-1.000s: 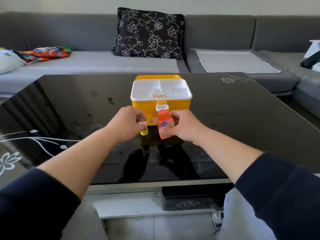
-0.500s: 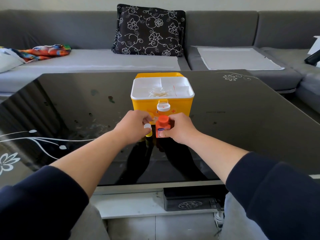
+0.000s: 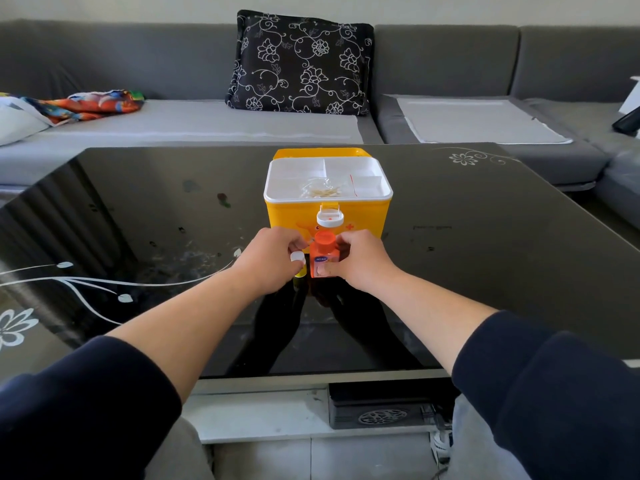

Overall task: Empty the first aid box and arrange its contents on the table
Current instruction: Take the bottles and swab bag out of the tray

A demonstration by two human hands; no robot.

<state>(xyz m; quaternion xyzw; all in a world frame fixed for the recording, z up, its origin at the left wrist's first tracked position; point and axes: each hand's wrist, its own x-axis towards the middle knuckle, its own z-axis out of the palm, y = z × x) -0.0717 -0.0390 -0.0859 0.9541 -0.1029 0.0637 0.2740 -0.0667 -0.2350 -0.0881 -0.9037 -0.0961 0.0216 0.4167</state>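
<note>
A yellow first aid box [image 3: 360,216] stands open in the middle of the black glass table [image 3: 485,258], with a white divided tray [image 3: 294,174] on top that holds a clear bag of small pale items [image 3: 323,188]. Just in front of the box, my right hand [image 3: 363,261] grips an orange bottle [image 3: 322,259] that stands upright on the glass. Beside it on the left, my left hand [image 3: 270,265] holds a small yellow bottle with a white cap [image 3: 298,263], mostly hidden by my fingers.
A grey sofa [image 3: 173,126] runs behind and to the right of the table, with a black floral cushion [image 3: 301,60] and a colourful cloth [image 3: 90,105]. A dark device [image 3: 377,407] sits on the white shelf under the table.
The orange bottle was tilted in my right hand and now stands upright on the glass. Both hands have come lower, and the small yellow bottle is closer to the orange one.
</note>
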